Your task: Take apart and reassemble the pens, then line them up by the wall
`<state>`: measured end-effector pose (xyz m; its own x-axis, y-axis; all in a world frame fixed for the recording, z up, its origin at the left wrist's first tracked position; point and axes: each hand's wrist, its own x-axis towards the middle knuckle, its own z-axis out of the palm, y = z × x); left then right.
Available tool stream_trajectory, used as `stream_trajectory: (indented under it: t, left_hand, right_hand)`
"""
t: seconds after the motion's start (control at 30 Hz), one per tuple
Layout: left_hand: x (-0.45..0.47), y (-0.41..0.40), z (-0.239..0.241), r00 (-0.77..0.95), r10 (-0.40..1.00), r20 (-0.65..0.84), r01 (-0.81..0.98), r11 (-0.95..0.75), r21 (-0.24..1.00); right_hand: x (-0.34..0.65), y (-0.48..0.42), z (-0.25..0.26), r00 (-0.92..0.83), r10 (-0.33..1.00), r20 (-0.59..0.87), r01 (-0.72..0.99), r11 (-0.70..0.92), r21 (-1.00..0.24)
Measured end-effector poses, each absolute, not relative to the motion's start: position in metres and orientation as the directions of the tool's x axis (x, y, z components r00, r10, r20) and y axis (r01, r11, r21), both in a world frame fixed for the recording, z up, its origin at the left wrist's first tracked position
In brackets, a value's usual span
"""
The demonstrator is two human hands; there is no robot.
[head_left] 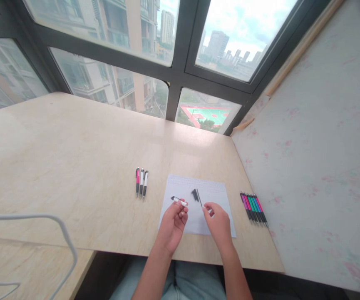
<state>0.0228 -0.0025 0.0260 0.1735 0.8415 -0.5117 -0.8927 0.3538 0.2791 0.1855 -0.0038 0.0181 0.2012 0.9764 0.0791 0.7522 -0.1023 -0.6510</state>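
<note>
Left hand (172, 225): grip pressed together on a white barrel (179, 201) with a dark tip. The barrel is held just above the left edge of a white sheet (212, 191), tip pointing left.

Right hand (219, 223): fingertips pinched on the near end of a thin dark rod (199, 197), which slants up and away over the middle of the sheet.

Small black parts (194, 194) lie on the sheet just left of the rod, between the two hands and apart from both.

The sheet lies flat at the near edge of the desk (73, 166).

Surroundings: three pens (141, 182), one pink and two white, lie side by side on the desk, well left of the sheet. A row of pens (254, 208), pink and green, lies right of the sheet near the wall (317, 166). A white wire frame (64, 233) stands at the near left. A window (167, 62) runs behind the desk. Nothing lies between the hands and the sheet.

Writing: faint lines across the sheet's far edge, too small to read. No brand is legible on any pen.
</note>
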Motion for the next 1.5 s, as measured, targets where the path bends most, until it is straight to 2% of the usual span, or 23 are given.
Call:
stream_trajectory:
  t: [0.1, 0.2, 0.3, 0.4, 0.5, 0.6, 0.7, 0.8, 1.0, 1.3, 1.5]
  left_hand:
    - [0.024, -0.003, 0.024, 0.167, 0.851, -0.498, -0.872, 0.363, 0.328]
    - [0.024, -0.004, 0.023, 0.152, 0.856, -0.494, -0.856, 0.364, 0.367]
    - [0.024, -0.004, 0.022, 0.137, 0.863, -0.487, -0.851, 0.354, 0.388]
    - [0.023, -0.003, 0.021, 0.128, 0.865, -0.486, -0.85, 0.348, 0.395]
    - [0.022, -0.003, 0.02, 0.121, 0.865, -0.487, -0.849, 0.344, 0.4]
    - [0.021, -0.002, 0.02, 0.112, 0.866, -0.488, -0.851, 0.337, 0.403]
    - [0.019, 0.0, 0.019, 0.079, 0.874, -0.48, -0.857, 0.305, 0.416]
    - [0.018, 0.001, 0.019, 0.022, 0.882, -0.471, -0.865, 0.252, 0.433]
    - [0.018, 0.001, 0.021, -0.041, 0.888, -0.458, -0.871, 0.193, 0.452]
    - [0.017, 0.0, 0.023, -0.048, 0.888, -0.457, -0.859, 0.197, 0.473]
    - [0.023, -0.004, 0.025, -0.027, 0.919, -0.392, -0.752, 0.24, 0.614]
  right_hand:
    - [0.187, 0.003, 0.012, 0.198, 0.978, 0.059, 0.875, -0.149, -0.46]
    - [0.181, 0.008, 0.011, 0.212, 0.977, 0.007, 0.928, -0.199, -0.314]
    - [0.174, 0.012, 0.013, 0.24, 0.97, -0.029, 0.945, -0.241, -0.222]
    - [0.173, 0.013, 0.014, 0.271, 0.962, -0.041, 0.941, -0.274, -0.197]
    - [0.18, 0.01, 0.014, 0.295, 0.955, -0.012, 0.919, -0.287, -0.272]
    - [0.191, 0.001, 0.015, 0.286, 0.958, 0.023, 0.844, -0.241, -0.48]
    - [0.198, -0.012, 0.018, 0.21, 0.978, -0.008, 0.653, -0.146, -0.743]
    - [0.199, -0.023, 0.024, 0.173, 0.984, -0.037, 0.477, -0.116, -0.871]
    - [0.191, -0.032, 0.035, 0.174, 0.985, -0.004, 0.428, -0.079, -0.9]
    - [0.187, -0.032, 0.043, 0.189, 0.974, 0.123, 0.537, 0.003, -0.844]
    - [0.182, -0.031, 0.045, 0.158, 0.976, 0.152, 0.565, 0.037, -0.824]
